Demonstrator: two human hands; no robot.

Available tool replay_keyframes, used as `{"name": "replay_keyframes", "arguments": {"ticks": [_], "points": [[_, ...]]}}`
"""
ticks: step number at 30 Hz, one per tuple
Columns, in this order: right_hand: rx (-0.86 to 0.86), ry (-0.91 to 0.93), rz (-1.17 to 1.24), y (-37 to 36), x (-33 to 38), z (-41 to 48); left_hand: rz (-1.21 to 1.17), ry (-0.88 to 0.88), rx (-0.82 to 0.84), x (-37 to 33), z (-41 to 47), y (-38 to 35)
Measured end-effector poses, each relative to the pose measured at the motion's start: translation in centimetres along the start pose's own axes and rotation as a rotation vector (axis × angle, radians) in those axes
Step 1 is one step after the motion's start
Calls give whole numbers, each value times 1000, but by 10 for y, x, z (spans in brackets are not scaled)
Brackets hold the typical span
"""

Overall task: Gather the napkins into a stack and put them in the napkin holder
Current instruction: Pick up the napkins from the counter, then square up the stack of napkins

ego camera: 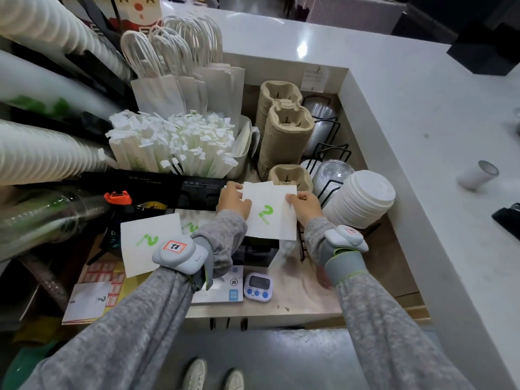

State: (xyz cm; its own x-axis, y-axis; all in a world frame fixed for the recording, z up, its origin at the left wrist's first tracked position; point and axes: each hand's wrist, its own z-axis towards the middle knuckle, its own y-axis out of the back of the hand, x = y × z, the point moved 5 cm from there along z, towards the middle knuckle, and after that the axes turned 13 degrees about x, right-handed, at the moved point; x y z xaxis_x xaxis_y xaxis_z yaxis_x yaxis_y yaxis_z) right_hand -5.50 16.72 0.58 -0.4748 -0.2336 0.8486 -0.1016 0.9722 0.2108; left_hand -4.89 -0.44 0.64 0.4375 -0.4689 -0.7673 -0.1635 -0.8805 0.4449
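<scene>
A white napkin with a green logo (270,212) is held up between both hands above a black napkin holder (257,253). My left hand (233,200) pinches its left edge and my right hand (305,205) pinches its right edge. A second edge shows behind the top, so it may be a thin stack. Another napkin (143,243) lies flat to the left, and a further one (191,225) peeks out beside my left sleeve. The holder is mostly hidden under the held napkin.
Wrapped straws (174,144) and paper bags (185,88) stand behind. Pulp cup carriers (287,128) and a stack of white lids (363,198) in a wire rack sit at the right. A blue timer (257,287) and label sheets (95,294) lie near the front edge.
</scene>
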Motion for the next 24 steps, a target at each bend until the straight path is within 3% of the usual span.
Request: {"name": "replay_keyframes", "arguments": {"ticks": [6, 15, 24], "points": [[11, 89, -57, -19, 18, 25, -11, 15, -48, 5, 11, 19], [16, 80, -297, -38, 12, 38, -31, 55, -54, 27, 15, 22], [-36, 66, -329, -33, 5, 40, 25, 50, -46, 27, 14, 20]]}}
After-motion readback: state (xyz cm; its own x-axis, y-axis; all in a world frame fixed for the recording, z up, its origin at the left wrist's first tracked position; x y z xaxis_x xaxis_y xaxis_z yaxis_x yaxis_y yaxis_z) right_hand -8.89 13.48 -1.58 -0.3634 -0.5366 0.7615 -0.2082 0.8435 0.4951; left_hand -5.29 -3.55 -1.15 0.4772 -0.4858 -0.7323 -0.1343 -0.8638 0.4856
